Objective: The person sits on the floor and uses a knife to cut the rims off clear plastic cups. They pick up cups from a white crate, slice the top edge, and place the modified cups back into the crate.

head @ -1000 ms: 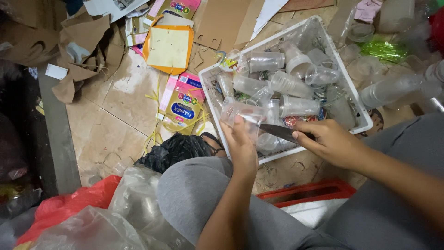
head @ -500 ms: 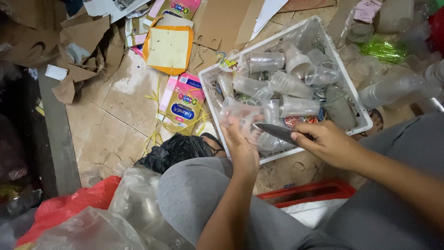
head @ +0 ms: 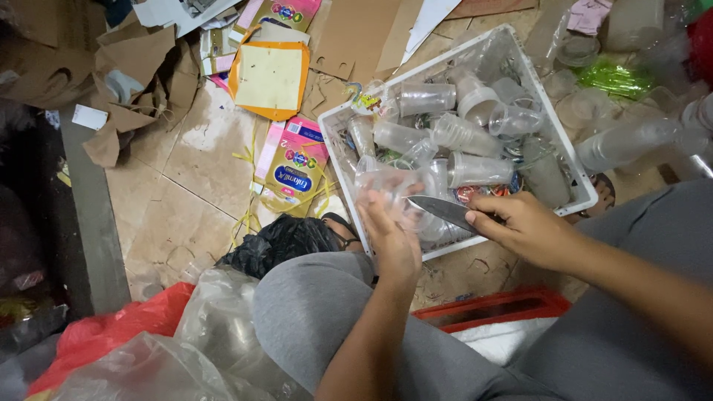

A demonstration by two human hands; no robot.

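Observation:
My left hand (head: 394, 241) grips a clear plastic cup (head: 386, 186) over the near edge of a white crate (head: 587, 194). My right hand (head: 523, 226) holds a knife (head: 442, 209) by the handle, its grey blade pointing left with the tip at the cup. The crate is filled with several clear plastic cups (head: 464, 134) lying on their sides. My grey-trousered knees fill the bottom of the view.
Flattened cardboard (head: 137, 59) and pink and yellow cartons (head: 293, 160) litter the tiled floor on the left. A black plastic bag (head: 282, 241), red bag (head: 119, 327) and clear bags (head: 215, 327) lie by my left knee. A red tray (head: 490, 308) sits between my legs. More bottles lie at the right.
The knife blade has moved left toward the cup in my left hand, and the cup has turned a little. The crate and the floor litter have stayed put.

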